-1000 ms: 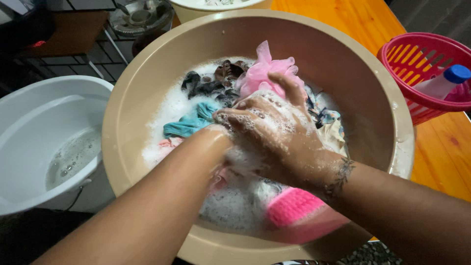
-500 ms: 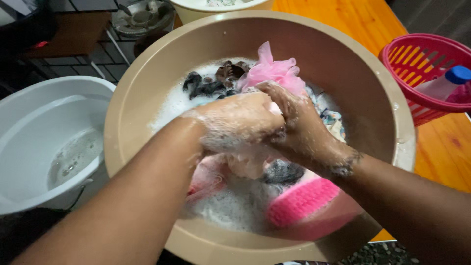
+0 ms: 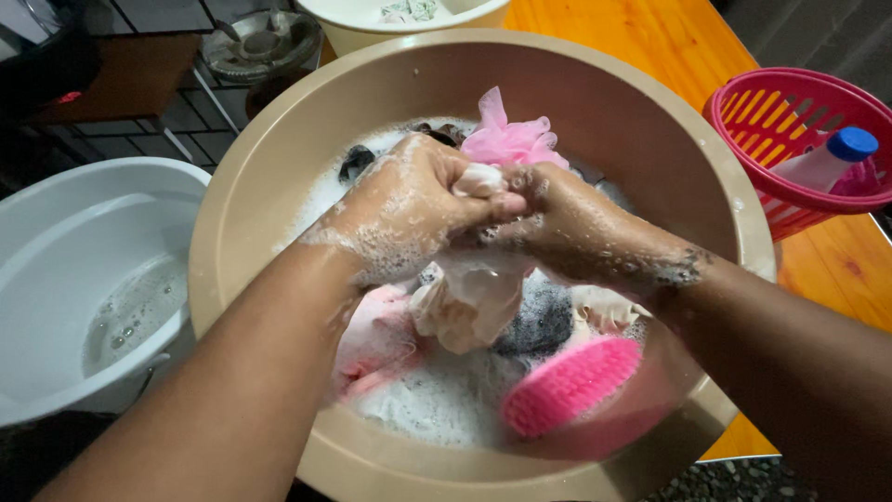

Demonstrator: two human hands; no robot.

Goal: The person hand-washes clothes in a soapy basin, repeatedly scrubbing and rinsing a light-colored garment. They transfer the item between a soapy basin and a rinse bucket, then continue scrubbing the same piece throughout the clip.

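Note:
A large beige basin [image 3: 650, 121] holds soapy water and several soaked clothes. Above the suds, my left hand [image 3: 404, 209] and my right hand [image 3: 562, 223] are both closed on a pale cream cloth [image 3: 469, 302], fists pressed together, the cloth hanging down between them. Both hands are covered in foam. A pink mesh sponge [image 3: 509, 139] lies just behind my hands. A pink scrubbing brush [image 3: 569, 383] floats near the basin's front. A pink garment [image 3: 376, 339] lies under my left forearm.
A white tub [image 3: 65, 242] with a little soapy water stands at the left. A red plastic basket [image 3: 790, 116] on the orange wooden table [image 3: 650, 37] at the right holds a white bottle with a blue cap [image 3: 822, 160]. Another cream basin [image 3: 409, 19] sits behind.
Both hands have come up out of the suds, lifting the pale cloth, and now grip it together higher and further back in the basin.

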